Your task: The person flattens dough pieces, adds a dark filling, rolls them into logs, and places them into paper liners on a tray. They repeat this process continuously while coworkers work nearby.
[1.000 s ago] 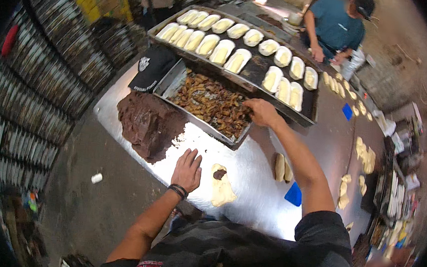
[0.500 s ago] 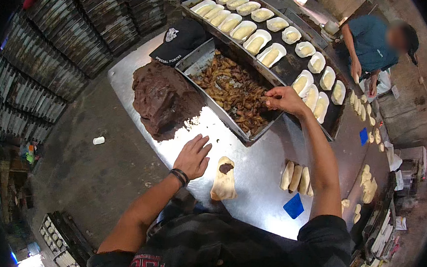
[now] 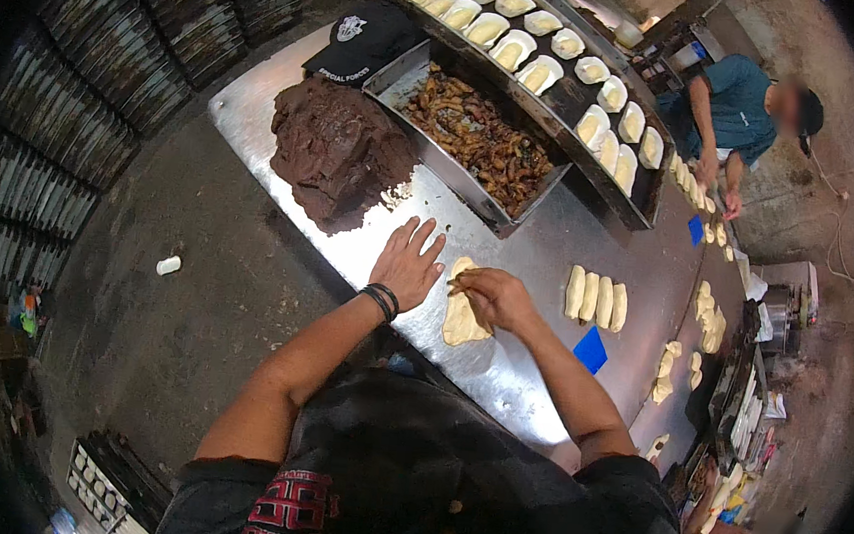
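Two bare hands work over a flattened piece of pale dough (image 3: pixel 462 318) that lies on the steel table (image 3: pixel 529 375), close to the person's body. The left hand (image 3: pixel 408 266) rests flat on the metal just beside the dough's left edge, fingers spread wide and holding nothing. The right hand (image 3: pixel 491 297) sits on top of the dough, fingers curled and pinched together — whether they grip a bit of filling cannot be told. A judgement on the dough: it looks soft, light and easily stretched or torn, so it is best taken by its edges with flat fingertips rather than squeezed. Beyond the hands stand a metal pan of browned filling (image 3: pixel 477 140), a mound of dark brown paste (image 3: pixel 336 149) and a long tray of shaped dough pieces (image 3: pixel 563 67) — three rolled pieces (image 3: pixel 595 296) wait to the right, near a blue scraper (image 3: pixel 591 349). Another person (image 3: pixel 734 121) works at the table's far end.
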### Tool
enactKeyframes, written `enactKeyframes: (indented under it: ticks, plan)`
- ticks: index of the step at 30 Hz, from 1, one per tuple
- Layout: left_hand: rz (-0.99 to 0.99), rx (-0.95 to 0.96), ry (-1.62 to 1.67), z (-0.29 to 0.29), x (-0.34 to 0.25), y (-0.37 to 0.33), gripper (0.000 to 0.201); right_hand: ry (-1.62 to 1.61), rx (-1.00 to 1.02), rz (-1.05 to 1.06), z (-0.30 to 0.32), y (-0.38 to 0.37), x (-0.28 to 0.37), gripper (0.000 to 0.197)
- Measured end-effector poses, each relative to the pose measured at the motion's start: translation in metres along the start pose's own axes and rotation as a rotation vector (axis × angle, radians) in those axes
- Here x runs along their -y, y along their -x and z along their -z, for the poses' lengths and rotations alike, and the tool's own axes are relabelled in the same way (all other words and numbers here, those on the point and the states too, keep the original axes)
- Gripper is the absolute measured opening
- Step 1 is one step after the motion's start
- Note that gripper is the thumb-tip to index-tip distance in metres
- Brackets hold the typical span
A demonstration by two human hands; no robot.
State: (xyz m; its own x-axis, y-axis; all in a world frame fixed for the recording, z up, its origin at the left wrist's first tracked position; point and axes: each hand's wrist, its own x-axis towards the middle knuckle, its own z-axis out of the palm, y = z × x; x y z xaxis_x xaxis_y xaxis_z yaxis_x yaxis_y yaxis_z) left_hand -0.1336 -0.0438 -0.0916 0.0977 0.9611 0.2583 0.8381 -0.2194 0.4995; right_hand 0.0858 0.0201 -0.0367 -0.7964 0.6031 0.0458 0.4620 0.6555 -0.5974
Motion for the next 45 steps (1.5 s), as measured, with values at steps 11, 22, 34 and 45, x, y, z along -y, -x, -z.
enactKeyframes:
  ticks: [11,22,34,45]
  plan:
    - [0.019,-0.081,0.301,-0.023,-0.031,-0.009,0.019,-0.193,0.39,-0.111,0.017,-0.056,-0.045,0.042]
    - [-0.111,-0.07,-0.061,-0.017,-0.085,0.078,0.032,0.19,-0.186,0.179,-0.04,0.073,0.013,0.043]
    - [-0.131,0.303,0.107,-0.012,-0.087,0.104,0.07,0.176,-0.283,0.205,-0.043,0.082,0.039,0.047]
    - [-0.08,0.258,0.186,-0.005,-0.084,0.111,0.066,0.072,-0.216,0.125,-0.041,0.085,0.039,0.048]
